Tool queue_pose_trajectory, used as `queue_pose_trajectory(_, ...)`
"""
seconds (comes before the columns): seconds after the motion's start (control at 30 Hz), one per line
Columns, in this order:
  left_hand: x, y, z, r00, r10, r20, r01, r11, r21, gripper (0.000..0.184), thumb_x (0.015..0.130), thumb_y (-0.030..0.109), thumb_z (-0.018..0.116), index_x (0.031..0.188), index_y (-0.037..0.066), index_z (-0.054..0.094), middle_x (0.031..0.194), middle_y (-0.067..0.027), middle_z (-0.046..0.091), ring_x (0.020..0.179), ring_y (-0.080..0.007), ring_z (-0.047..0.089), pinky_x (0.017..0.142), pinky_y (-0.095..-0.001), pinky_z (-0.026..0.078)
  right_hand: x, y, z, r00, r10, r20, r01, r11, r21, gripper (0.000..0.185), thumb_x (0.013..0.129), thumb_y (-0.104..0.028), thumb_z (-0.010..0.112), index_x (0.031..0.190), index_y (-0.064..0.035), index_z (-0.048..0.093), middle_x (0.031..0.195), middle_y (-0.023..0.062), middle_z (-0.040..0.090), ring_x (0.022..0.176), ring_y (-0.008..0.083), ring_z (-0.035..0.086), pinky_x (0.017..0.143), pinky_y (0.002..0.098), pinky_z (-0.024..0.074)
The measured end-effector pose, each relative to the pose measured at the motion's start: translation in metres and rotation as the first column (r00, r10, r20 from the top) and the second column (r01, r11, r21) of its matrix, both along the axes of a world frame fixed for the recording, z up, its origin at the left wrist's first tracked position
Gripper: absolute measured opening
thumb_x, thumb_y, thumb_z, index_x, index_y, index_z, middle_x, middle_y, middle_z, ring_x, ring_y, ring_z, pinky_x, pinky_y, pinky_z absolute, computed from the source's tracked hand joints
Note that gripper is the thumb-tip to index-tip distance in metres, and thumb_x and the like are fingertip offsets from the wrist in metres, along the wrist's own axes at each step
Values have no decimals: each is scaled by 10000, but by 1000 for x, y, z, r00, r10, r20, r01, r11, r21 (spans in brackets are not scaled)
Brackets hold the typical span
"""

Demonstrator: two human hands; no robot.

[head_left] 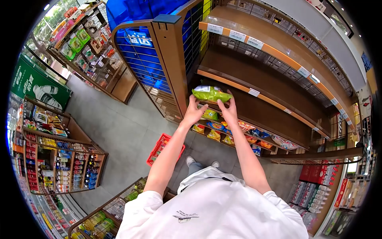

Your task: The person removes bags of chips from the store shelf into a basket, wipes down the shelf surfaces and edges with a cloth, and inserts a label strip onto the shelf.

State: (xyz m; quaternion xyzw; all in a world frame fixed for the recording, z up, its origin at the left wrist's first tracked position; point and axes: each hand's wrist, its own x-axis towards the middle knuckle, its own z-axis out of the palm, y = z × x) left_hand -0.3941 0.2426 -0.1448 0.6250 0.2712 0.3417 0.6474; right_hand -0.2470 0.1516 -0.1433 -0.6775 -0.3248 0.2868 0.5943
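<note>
A green snack bag (211, 94) is held up between my two hands, in front of the brown shelf unit. My left hand (193, 112) grips its left end with the fingers closed on it. At the lower right edge, my right hand (228, 110) pinches the same bag. Just below the hands, another green bag (210, 114) sits on a lower shelf. Beneath that, several colourful snack bags (214, 134) fill the lowest shelves.
Brown shelves (254, 73) with price tags rise ahead and to the right. A red shopping basket (164, 148) stands on the grey floor (135, 127) left of my feet. Stocked racks (65, 159) stand at left, and bottled drinks (314, 195) at lower right.
</note>
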Motion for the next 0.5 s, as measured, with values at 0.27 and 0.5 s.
queue_pose_trajectory(0.27, -16, -13, -2, 1000, -11, -8, 10, 993, -114, 612, 891, -60, 550, 1434, 34, 283, 1409, -155, 419, 1305, -269, 440, 1048, -379, 391, 1, -28, 7, 1000, 10, 28, -11, 999, 53, 343, 877, -105, 674, 1208, -41, 612, 1285, 99, 546, 1169, 232, 538, 998, 355, 427)
queue_pose_trajectory(0.5, -25, -37, 38, 996, 6, 90, -14, 996, 85, 655, 874, 177, 708, 1408, 30, 358, 1362, -125, 474, 1298, -227, 434, 1088, -425, 359, 2, -49, 60, 991, -60, 123, 17, 945, 326, 239, 930, -134, 615, 1123, 5, 635, 1109, 75, 663, 1046, 166, 590, 914, 297, 459)
